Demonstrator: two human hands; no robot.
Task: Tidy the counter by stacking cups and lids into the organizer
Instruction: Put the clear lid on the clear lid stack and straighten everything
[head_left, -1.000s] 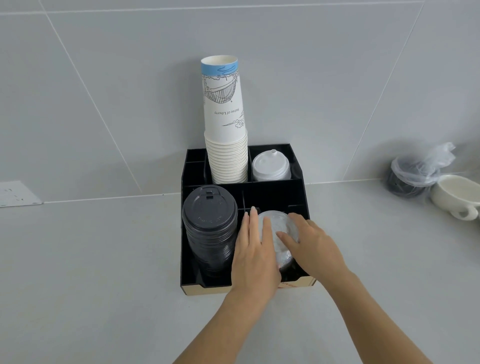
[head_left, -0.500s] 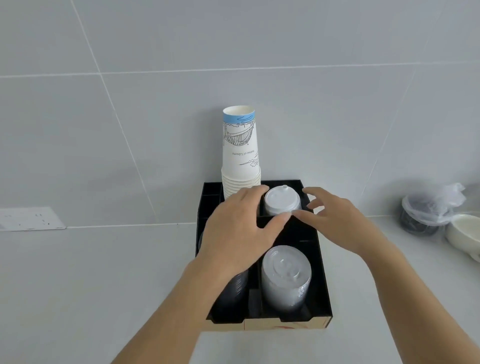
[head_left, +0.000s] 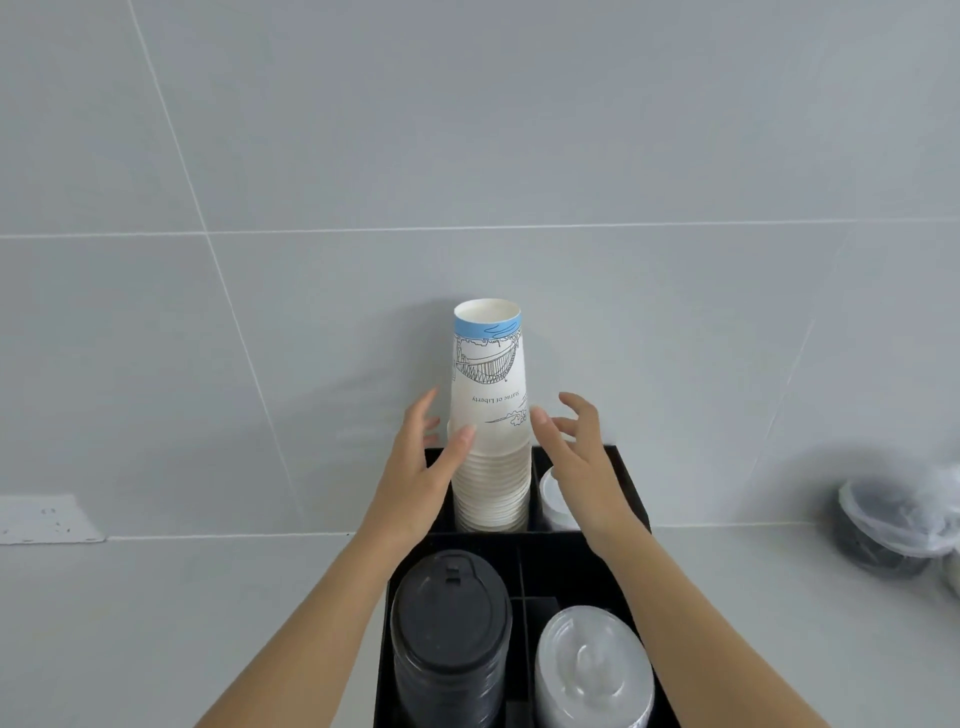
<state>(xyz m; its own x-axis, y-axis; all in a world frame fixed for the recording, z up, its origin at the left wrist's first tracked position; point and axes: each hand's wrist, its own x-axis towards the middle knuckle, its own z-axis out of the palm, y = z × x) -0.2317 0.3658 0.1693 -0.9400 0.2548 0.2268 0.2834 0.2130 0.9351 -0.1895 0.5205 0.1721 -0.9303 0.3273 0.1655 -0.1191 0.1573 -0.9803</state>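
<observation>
A tall stack of upside-down white paper cups (head_left: 491, 415) with blue rims stands in a back compartment of the black organizer (head_left: 631, 499). My left hand (head_left: 421, 467) is at its left side, thumb touching the cups, fingers spread. My right hand (head_left: 576, 447) hovers at its right side, fingers apart, fingertips near the cups. A stack of black lids (head_left: 449, 634) fills the front left compartment. A stack of clear lids (head_left: 592, 670) fills the front right one. Small white lids (head_left: 550, 496) sit at the back right, mostly hidden by my right hand.
The organizer stands against a grey tiled wall (head_left: 519, 156) on a grey counter (head_left: 156, 623). A dark bowl wrapped in plastic (head_left: 893, 525) sits at the right. A white wall socket (head_left: 47, 519) is at the left.
Both hands left the front clear lids and moved back to either side of the paper cup stack. The camera has moved closer to the organizer and tilted up.
</observation>
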